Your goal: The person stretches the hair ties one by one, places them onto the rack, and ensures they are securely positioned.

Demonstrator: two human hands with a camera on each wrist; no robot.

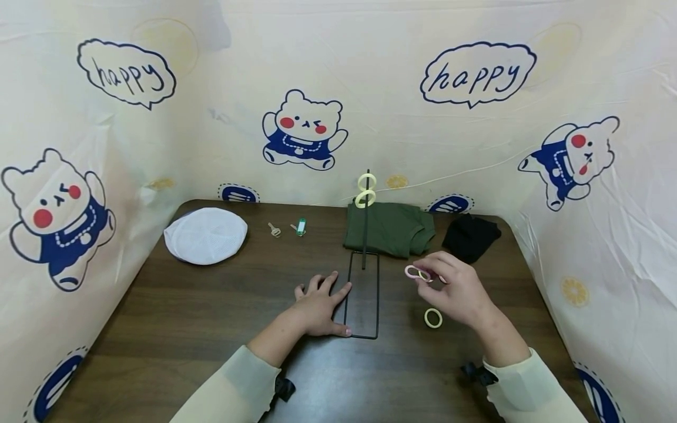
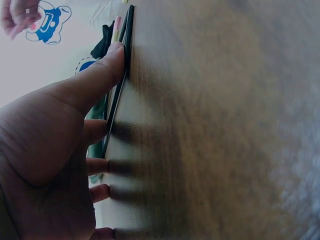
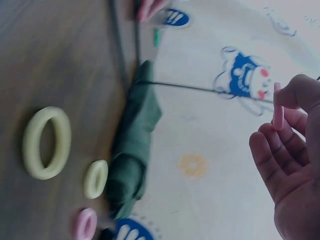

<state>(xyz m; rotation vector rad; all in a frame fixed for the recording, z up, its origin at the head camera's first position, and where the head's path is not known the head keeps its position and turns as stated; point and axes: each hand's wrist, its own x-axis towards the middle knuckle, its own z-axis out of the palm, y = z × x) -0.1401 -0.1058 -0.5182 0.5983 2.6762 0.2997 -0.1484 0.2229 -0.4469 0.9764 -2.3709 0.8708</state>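
My left hand (image 1: pixel 317 311) rests with spread fingers beside the black wire base (image 1: pixel 378 299). Its thumb (image 2: pixel 102 75) touches the wire. From the base's far end rises a thin black post (image 1: pixel 365 229), with two pale yellow rings (image 1: pixel 365 198) near its top. My right hand (image 1: pixel 457 288) is raised to the right of the stand and pinches a pink ring (image 3: pixel 278 107) between thumb and fingertips. Below it on the table lie a pale yellow ring (image 1: pixel 433 318), a second yellow ring (image 3: pixel 96 179) and a pink ring (image 3: pixel 86 224), the latter two partly hidden in the head view.
A folded green cloth (image 1: pixel 404 229) lies behind the post, with a black cloth (image 1: pixel 471 237) to its right. At the back left sit a white cap (image 1: pixel 206 236), a key (image 1: pixel 274 230) and a key with a green tag (image 1: pixel 301 227). A printed curtain (image 1: pixel 381 70) surrounds the table.
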